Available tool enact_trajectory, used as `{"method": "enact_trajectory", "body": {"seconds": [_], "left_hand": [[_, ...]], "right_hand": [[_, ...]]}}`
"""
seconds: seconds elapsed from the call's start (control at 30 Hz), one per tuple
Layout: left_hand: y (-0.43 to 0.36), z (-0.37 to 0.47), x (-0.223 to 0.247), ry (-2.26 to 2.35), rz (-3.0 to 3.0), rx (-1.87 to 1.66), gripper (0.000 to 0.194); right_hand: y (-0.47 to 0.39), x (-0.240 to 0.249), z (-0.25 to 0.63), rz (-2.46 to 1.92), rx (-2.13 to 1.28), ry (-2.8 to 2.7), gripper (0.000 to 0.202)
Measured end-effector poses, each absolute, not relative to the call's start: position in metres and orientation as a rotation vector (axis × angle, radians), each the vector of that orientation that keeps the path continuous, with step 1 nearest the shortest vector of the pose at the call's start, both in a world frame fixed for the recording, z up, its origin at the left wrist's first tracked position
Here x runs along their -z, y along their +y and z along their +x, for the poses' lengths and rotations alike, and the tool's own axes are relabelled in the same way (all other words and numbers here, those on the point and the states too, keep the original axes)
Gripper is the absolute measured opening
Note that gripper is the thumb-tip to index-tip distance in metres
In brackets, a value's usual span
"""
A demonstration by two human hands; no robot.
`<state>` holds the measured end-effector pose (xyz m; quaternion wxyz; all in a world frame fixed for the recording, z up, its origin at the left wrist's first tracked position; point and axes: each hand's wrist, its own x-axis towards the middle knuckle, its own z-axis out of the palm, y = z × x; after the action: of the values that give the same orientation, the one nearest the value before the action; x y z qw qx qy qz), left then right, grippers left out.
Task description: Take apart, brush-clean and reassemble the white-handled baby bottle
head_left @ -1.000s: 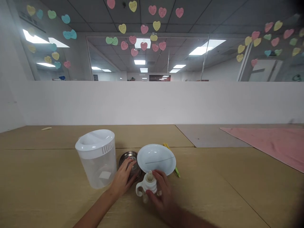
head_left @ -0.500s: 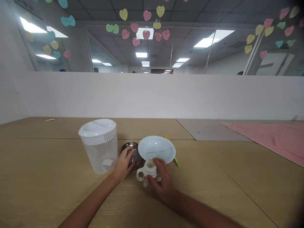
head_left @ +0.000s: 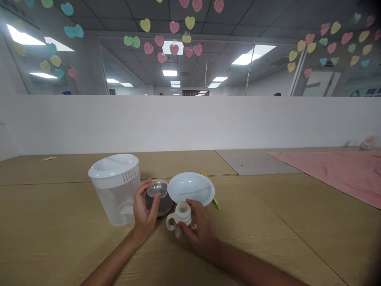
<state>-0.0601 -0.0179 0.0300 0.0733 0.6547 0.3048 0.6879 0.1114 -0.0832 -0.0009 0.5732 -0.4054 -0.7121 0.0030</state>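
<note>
A clear plastic cap (head_left: 157,188) is pinched between the thumb and fingers of my left hand (head_left: 144,214), raised above a dark round metal dish (head_left: 165,206). My right hand (head_left: 202,230) is closed around a baby bottle (head_left: 182,214) with white side handles and a clear teat pointing up. Its lower part is partly hidden by my fingers. Just behind the bottle lies a white oval bowl (head_left: 184,180), with a thin metal rod (head_left: 195,190) across it. Left of my left hand stands a translucent bucket (head_left: 111,198) with a white lid.
A yellow-green stick-like tool (head_left: 216,203) lies partly behind the bowl's right side. Pink cloth (head_left: 336,169) covers the table's far right. A small flat yellowish piece (head_left: 49,158) lies at the far left. A white wall (head_left: 190,123) rises behind the brown tabletop (head_left: 262,238).
My left hand has lifted the clear cap up from the metal dish and tilted it. My right hand still grips the bottle. The camera view has shifted slightly to the right.
</note>
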Motion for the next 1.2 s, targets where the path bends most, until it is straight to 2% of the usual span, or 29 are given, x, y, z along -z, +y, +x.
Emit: {"method": "enact_trajectory", "body": {"seconds": [0.07,0.17,0.33,0.53,0.7,0.87,1.0,1.2], "left_hand": [[-0.028,-0.049,-0.036,0.664,2.045,-2.091,0.035],[-0.036,-0.037,-0.036,0.447,2.413,-1.935,0.035],[-0.040,-0.031,-0.027,0.522,2.620,-1.833,0.033],[-0.044,-0.028,-0.014,0.552,2.533,-1.643,0.044],[-0.045,-0.028,-0.001,0.589,2.143,-1.540,0.059],[-0.045,-0.031,-0.005,0.732,2.095,-1.411,0.048],[-0.045,-0.031,-0.008,0.708,2.108,-1.389,0.047],[-0.041,-0.032,-0.003,0.687,2.185,-1.370,0.047]], "right_hand": [[-0.082,0.006,0.110,-0.972,-0.080,-1.609,0.051],[-0.080,0.011,0.108,-0.996,-0.148,-1.508,0.053],[-0.079,0.010,0.111,-1.023,-0.161,-1.520,0.051],[-0.086,-0.005,0.114,-0.905,-0.134,-1.647,0.042],[-0.093,-0.012,0.114,-0.926,-0.193,-1.667,0.039],[-0.091,-0.006,0.115,-0.933,-0.252,-1.629,0.043],[-0.088,0.001,0.115,-0.943,-0.288,-1.573,0.041],[-0.086,0.004,0.114,-0.947,-0.058,-1.576,0.042]]}}
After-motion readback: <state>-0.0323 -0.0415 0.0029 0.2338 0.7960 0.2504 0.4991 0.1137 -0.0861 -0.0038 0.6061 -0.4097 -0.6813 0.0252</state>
